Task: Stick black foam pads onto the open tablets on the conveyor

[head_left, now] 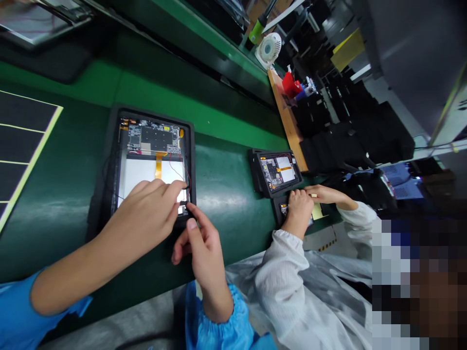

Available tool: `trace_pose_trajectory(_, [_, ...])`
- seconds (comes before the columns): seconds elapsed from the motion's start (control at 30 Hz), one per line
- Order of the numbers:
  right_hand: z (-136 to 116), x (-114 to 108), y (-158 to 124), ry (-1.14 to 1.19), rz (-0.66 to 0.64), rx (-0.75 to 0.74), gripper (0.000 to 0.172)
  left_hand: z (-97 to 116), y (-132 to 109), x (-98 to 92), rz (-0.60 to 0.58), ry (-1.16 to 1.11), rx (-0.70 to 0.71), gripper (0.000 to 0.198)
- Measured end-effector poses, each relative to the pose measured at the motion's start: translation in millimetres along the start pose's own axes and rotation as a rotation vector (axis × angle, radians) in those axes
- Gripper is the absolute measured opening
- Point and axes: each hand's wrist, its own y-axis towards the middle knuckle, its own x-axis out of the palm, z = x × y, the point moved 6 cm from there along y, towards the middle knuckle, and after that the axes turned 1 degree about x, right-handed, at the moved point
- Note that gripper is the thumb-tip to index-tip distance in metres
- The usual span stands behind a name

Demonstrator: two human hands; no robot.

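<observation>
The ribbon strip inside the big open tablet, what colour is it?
Amber-orange; the ribbon cable shows best in the head view, on the open tablet.

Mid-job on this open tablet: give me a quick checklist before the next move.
Open tablet lying flat in its black frame on the green belt: ok.
Left hand with fingertips at the tablet's near corner: ok.
Right hand at that same corner: cannot tell if it grips anything.
Amber ribbon cable seated on the circuit board: cannot tell.
Thin red and black wires clear of the left hand: not ok, they run close to it.
Co-worker's hands on their own tablet: ok.
</observation>
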Motion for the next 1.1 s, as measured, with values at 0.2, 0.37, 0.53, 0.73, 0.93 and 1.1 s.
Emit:
trace_pose_trajectory(0.2, [-19, -7, -1, -0.607, 0.09, -0.176, 0.05, -1, 8, 0.4, -0.062, 0.037, -0.022, 0.041])
trace_pose_trajectory(0.37, [-34, -4, -3, -0.916, 0.164, -0.347, 0.042, -3, 13, 2.8, -0.036, 0.015, -0.007, 0.049])
trace_pose_trajectory(0.53, [-39, -7, -3, -0.971, 0.165, -0.475, 0.048, -3, 15, 3.2, -0.021, 0.006, 0.017, 0.05])
trace_pose_trajectory(0.73, [-42, 0, -2, -1.463, 0.041, -0.419, 0.046, -10, 8, 8.1, 0.022, 0.013, 0.03, 0.042])
trace_pose_trajectory(0.93, [-44, -1, -1, -1.526, 0.012, -0.413, 0.046, -13, -4, 5.0, 0.11, -0.038, -0.003, 0.035])
trace_pose_trajectory(1.1, [-56, -9, 16, -1.33, 0.082, -0.664, 0.039, -17, -7, 4.1, 0.11, -0.138, -0.035, 0.035])
